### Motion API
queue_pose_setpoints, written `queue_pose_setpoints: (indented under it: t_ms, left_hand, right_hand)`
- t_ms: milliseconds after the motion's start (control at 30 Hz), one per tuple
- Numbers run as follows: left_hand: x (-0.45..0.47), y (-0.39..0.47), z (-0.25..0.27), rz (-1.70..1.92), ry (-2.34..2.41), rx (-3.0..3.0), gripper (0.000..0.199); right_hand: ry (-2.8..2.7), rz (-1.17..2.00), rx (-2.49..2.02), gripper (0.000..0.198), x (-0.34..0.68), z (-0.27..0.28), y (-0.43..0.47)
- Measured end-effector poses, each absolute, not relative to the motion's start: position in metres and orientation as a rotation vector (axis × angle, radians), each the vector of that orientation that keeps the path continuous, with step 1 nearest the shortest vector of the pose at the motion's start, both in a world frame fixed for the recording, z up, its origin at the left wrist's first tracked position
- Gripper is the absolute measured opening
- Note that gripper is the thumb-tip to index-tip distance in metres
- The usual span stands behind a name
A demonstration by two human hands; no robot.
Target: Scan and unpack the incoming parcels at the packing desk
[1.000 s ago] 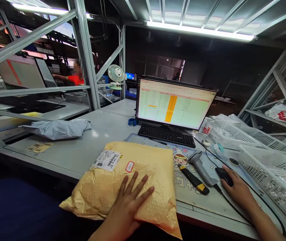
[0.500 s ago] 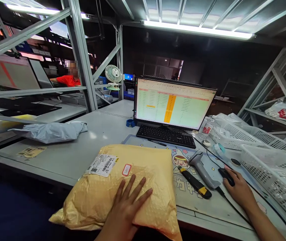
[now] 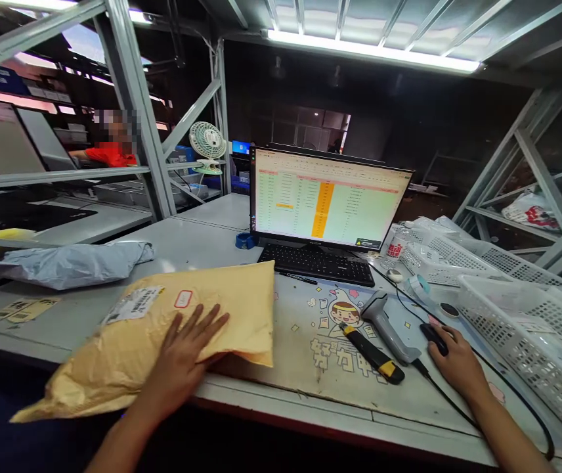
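Note:
My left hand (image 3: 182,358) lies with fingers spread on a plump yellow padded mailer (image 3: 241,302), which overhangs the front edge of the desk. A white barcode label (image 3: 136,303) and a small red-framed sticker (image 3: 183,299) are on the mailer's upper face. My right hand (image 3: 455,364) is curved over a black computer mouse (image 3: 433,338) on the printed desk mat (image 3: 301,348). Left of the mouse lie a grey barcode scanner (image 3: 392,332) and a black and yellow box cutter (image 3: 372,355).
A monitor (image 3: 330,197) showing a spreadsheet stands behind a black keyboard (image 3: 315,265). White plastic baskets (image 3: 522,328) line the right side. A grey plastic mailer (image 3: 79,263) lies at left. Beyond the metal frame (image 3: 136,98) are a small fan (image 3: 207,141) and a person in red (image 3: 113,154).
The yellow mailer has slid left and turned with my left hand on it, uncovering more of the mat. My right hand stays on the mouse. The view has shifted slightly.

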State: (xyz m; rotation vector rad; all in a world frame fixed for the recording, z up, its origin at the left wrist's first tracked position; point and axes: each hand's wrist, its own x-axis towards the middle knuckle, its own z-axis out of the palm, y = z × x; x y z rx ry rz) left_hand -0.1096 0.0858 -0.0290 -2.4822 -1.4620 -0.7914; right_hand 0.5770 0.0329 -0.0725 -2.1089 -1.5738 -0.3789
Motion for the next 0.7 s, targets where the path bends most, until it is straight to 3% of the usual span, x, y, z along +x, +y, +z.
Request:
queue_pose_setpoints:
  t_ms: [167, 700]
  left_hand:
    - [-0.162, 0.115, -0.045, -1.045, -1.394, -2.525, 0.065]
    - [-0.146, 0.102, -0.036, -1.152, -1.475, -2.456, 0.056]
  right_hand:
    - [-1.526, -0.331, -2.183, 0.057, 0.558, -0.059, 0.028]
    - [-1.398, -0.285, -2.343, 0.053, 0.530, -0.035, 0.020]
